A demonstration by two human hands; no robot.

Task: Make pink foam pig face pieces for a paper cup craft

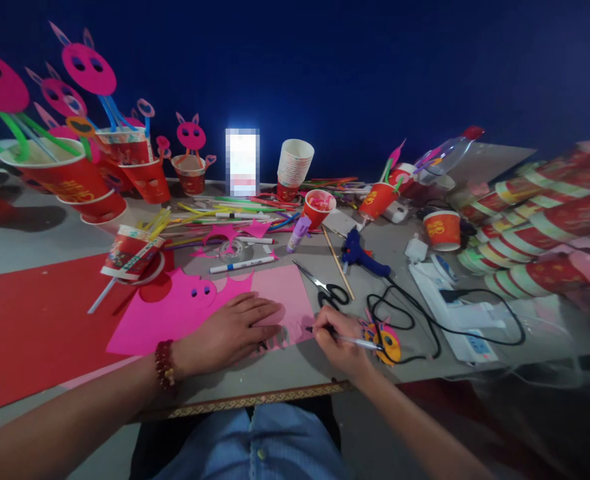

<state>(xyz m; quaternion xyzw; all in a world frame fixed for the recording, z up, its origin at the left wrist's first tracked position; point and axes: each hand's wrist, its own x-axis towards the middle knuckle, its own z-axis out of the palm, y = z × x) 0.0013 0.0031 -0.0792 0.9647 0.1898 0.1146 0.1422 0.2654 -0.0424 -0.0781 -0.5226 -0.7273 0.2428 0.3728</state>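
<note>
Pen [357, 343]: clear barrel, in the right hand [341, 333], tip pointing left at the right end of the pale pink paper [289, 290]; contact I cannot tell.
Grip: right fingers closed round the pen, close to its tip.
Left hand [232, 330]: palm down across the paper, fingers stretched out and slightly spread, holding nothing I can see.
Pale pink paper: flat on the grey table [285, 371], dark curved outlines between the hands.
Bright pink sheet [152, 317]: beside the left hand, upper edge jagged, small disc with two eyes on top.
Scissors [326, 285]: just beyond the right hand, black handles nearest.
Glue gun [362, 257]: blue, past the scissors, black cord looping.
</note>
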